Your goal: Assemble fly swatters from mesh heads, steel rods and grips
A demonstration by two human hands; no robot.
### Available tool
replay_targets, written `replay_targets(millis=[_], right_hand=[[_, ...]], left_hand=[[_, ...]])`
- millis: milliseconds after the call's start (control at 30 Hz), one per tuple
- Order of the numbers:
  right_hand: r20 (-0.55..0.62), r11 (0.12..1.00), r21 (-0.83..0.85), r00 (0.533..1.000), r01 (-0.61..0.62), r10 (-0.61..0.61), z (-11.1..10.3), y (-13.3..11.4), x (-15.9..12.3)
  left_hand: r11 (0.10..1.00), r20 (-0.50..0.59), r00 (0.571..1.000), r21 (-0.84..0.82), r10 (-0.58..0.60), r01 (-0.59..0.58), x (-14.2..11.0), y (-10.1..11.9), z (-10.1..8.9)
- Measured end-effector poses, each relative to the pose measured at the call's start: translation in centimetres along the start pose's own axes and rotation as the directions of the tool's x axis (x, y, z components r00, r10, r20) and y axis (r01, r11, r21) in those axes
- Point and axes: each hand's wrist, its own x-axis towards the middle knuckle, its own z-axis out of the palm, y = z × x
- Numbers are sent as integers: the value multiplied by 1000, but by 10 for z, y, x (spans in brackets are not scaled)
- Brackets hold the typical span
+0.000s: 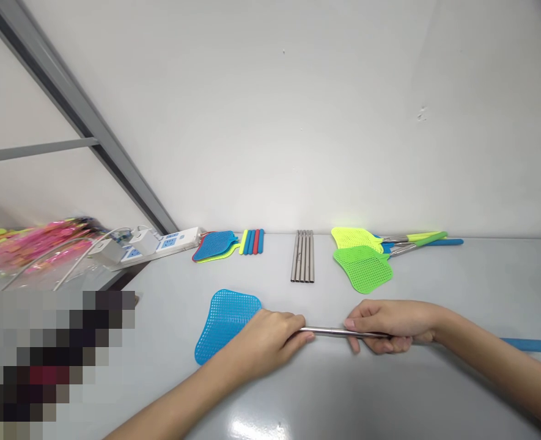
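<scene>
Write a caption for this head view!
Left hand and right hand grip the steel shaft of a blue fly swatter.

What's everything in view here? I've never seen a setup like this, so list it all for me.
blue fly swatter: one, blue head and grip, metal shaft, front centre
stacked swatter heads: one stack, blue on top, yellow and red edges, back left
handle grips: five, yellow, blue and red, back
metal tubes: about five, silver, back centre
green fly swatters: at least two, lime green, back right
power strip: one, white, back left
pink bundle: one, pink, far left, blurred
left hand: one, on the swatter's shaft
right hand: one, around the shaft
</scene>
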Motion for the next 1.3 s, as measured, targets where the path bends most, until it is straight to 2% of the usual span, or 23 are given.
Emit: replay_targets(millis=[167,300,433,600,700,867,1100,1300], right_hand=[[-31,999,-54,1000,-3,1,-5,-3,-2],[-52,996,-87,998,21,-26,-9,-5,-7],[-77,987,-122,991,103,-113,-13,-4,-9],[-133,977,-195,985,85,-112,-11,-4,-9],[-120,986,-148,988,76,-94,-7,-5,-11],[-84,1000,-16,996,-25,24,-3,-5,-11],[55,981,161,994,-104,96,-3,-1,-4],[101,966,210,986,-152,133,3,2,1]], left_hand=[[997,-49,998,57,48,-45,-2,-10,-6],[987,-79,986,85,145,-139,-4,-17,-13],[985,-53,988,94,148,-143,-5,-22,-19],[982,-17,987,104,160,-158,-5,-22,-13],[981,-12,987,113,160,-158,-5,-20,-7],[978,-14,986,137,163,-160,-6,-14,-2],[973,-91,977,150,191,-176,-11,-11,7],[950,-151,957,230,250,-212,-14,-5,6]])
